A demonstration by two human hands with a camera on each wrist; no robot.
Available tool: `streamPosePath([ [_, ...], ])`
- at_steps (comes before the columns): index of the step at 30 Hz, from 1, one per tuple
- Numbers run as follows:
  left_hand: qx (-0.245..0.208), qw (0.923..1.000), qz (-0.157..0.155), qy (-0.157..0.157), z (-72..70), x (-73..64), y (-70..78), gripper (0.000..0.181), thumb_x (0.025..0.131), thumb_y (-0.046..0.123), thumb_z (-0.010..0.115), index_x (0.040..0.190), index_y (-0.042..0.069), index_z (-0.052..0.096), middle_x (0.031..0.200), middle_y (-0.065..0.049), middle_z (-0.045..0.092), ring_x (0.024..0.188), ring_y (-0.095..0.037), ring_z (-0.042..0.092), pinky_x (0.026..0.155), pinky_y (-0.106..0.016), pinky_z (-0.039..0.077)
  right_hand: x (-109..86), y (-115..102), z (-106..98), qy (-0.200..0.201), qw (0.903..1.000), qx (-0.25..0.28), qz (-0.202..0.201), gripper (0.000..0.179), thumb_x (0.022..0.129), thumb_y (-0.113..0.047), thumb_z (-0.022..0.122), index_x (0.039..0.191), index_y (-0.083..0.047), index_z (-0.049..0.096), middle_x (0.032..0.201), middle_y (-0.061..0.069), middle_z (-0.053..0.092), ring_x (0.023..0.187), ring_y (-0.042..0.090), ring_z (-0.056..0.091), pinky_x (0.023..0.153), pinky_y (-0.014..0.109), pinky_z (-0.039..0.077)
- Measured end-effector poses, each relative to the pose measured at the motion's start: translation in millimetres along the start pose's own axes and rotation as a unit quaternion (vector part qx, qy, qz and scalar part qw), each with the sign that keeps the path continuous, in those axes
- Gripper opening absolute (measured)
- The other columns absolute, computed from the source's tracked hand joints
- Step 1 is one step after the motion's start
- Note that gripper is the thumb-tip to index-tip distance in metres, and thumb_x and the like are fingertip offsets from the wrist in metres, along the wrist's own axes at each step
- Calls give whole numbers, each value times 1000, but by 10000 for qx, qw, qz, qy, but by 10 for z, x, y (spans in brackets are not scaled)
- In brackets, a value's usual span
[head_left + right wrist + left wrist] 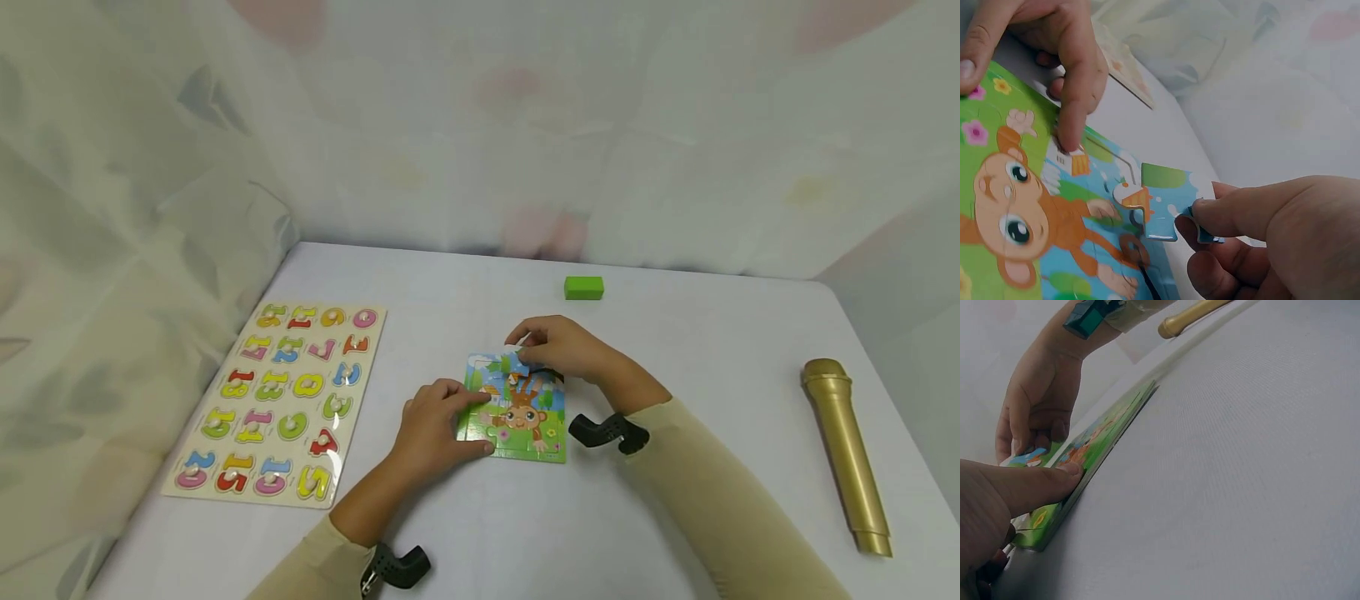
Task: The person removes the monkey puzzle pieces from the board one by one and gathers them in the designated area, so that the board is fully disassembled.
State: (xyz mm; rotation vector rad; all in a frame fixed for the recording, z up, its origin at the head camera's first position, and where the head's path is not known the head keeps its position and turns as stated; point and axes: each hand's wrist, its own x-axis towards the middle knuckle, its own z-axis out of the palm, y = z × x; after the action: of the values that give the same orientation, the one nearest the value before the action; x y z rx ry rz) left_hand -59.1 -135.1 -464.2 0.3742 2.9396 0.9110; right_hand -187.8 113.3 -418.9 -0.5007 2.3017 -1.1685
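Observation:
A monkey jigsaw puzzle [523, 416] lies flat on the white table before me. At its far edge my right hand [564, 346] pinches a loose blue-and-green jigsaw piece [1169, 197] between thumb and fingers, tilted above the puzzle's sky part. That piece carries a bit of orange and white picture. My left hand [435, 422] rests on the puzzle's left side, with the extended index finger touching a little house picture and the thumb lying on the near left part. The left hand's other fingers are partly hidden in the left wrist view.
On the left lies a wooden number board [281, 408] with knobbed coloured digits. A green block [583, 288] stands toward the back of the table [697, 333]. At the far right is a gold tube-like object [846, 458]. Patterned cloth hangs behind and to the left.

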Motion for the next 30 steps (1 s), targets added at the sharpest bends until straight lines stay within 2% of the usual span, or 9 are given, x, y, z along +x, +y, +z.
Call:
streamPosePath([
  [8, -4, 10000, -81, -12, 6, 25, 14, 66, 75, 43, 98, 134, 27, 75, 122, -1, 61, 115, -25, 54, 92, -47, 39, -125, 49, -140, 41, 9997, -24, 238, 24, 102, -18, 69, 125, -15, 74, 101, 5, 68, 96, 24, 58, 82, 38, 48],
  [15, 27, 9999, -144, -29, 17, 7, 11, 66, 74, 43, 99, 134, 27, 76, 123, -2, 62, 114, -25, 54, 92, -48, 39, -250, 197, -217, 80, 9984, 121, 539, 19, 102, -16, 68, 120, -13, 74, 99, 6, 67, 94, 23, 58, 83, 37, 47],
  [24, 26, 9999, -83, 50, 30, -17, 10, 66, 73, 41, 99, 133, 25, 76, 122, -2, 62, 113, -25, 54, 92, -49, 40, -459, 372, -320, 243, 9980, -148, 567, 19, 103, -15, 67, 120, -11, 73, 98, 4, 65, 96, 22, 56, 83, 36, 46],
  [30, 71, 9999, -40, 77, 34, -6, -2, 67, 73, 41, 99, 134, 26, 75, 122, -1, 62, 113, -24, 54, 91, -48, 39, -530, 461, -380, 337, 9973, -282, 586, 18, 102, -14, 66, 119, -10, 73, 94, 4, 64, 92, 22, 55, 81, 36, 45],
])
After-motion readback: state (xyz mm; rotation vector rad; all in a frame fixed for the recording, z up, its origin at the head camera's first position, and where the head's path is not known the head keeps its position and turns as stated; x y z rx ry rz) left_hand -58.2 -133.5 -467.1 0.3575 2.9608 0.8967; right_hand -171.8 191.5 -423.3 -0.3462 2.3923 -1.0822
